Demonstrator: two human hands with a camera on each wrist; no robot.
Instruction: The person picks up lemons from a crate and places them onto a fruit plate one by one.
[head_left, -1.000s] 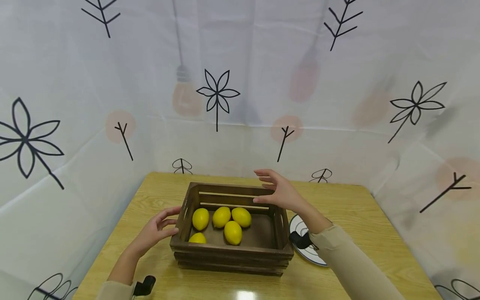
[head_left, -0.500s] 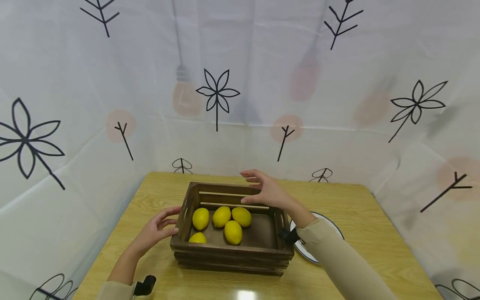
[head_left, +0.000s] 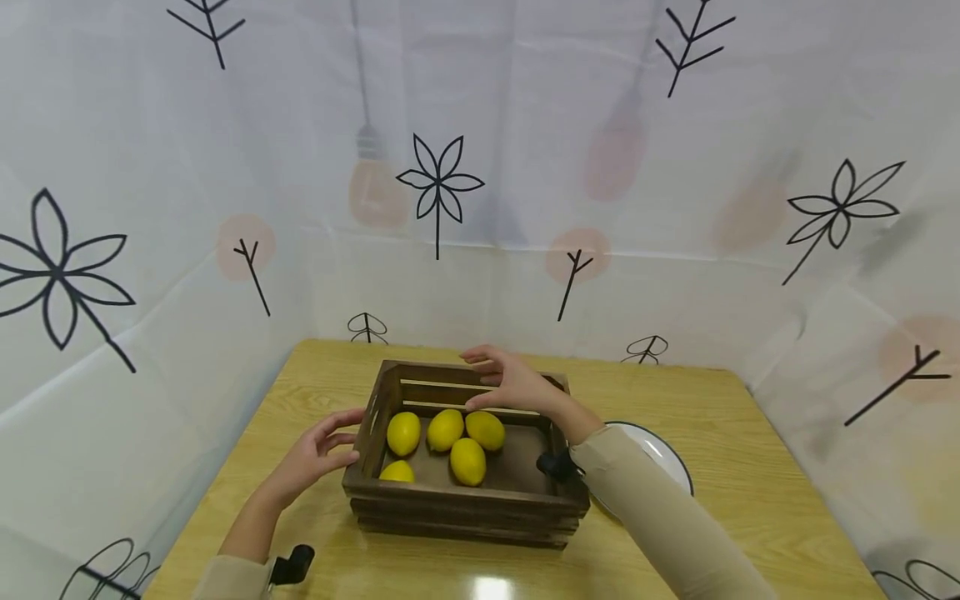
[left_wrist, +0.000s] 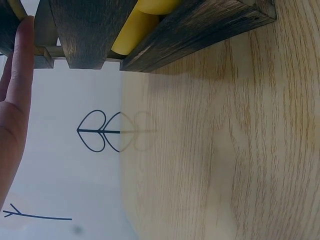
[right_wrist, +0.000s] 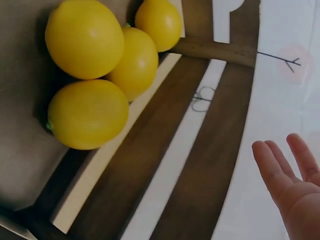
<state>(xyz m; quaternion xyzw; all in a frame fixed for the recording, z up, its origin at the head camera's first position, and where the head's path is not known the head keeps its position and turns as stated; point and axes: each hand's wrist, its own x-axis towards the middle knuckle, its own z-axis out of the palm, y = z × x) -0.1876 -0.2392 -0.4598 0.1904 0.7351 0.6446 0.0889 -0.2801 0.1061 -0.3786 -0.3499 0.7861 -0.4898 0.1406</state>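
Observation:
A dark brown slatted wooden crate (head_left: pixel 465 507) stands on the table with several yellow lemons (head_left: pixel 468 462) lying on its floor, grouped toward its left half. My left hand (head_left: pixel 315 458) rests its fingertips against the crate's left end, fingers extended; the left wrist view shows a straight finger (left_wrist: pixel 22 65) along the slats. Above the crate's back half hovers my right hand (head_left: pixel 513 387), fingers loosely bent and thumb apart, with nothing between them. In the right wrist view, spread fingertips (right_wrist: pixel 265 155) appear beyond the back slats, apart from the lemons (right_wrist: pixel 87 114).
A white plate with a dark rim (head_left: pixel 660 454) lies right of the crate, partly covered by the right sleeve (head_left: pixel 652 500). The wooden table (head_left: pixel 750 500) ends at a white patterned cloth (head_left: pixel 487 292) behind and at both sides.
My right hand has moved left over the crate, from near its right end toward its middle. My left hand, the crate and the lemons have stayed in place.

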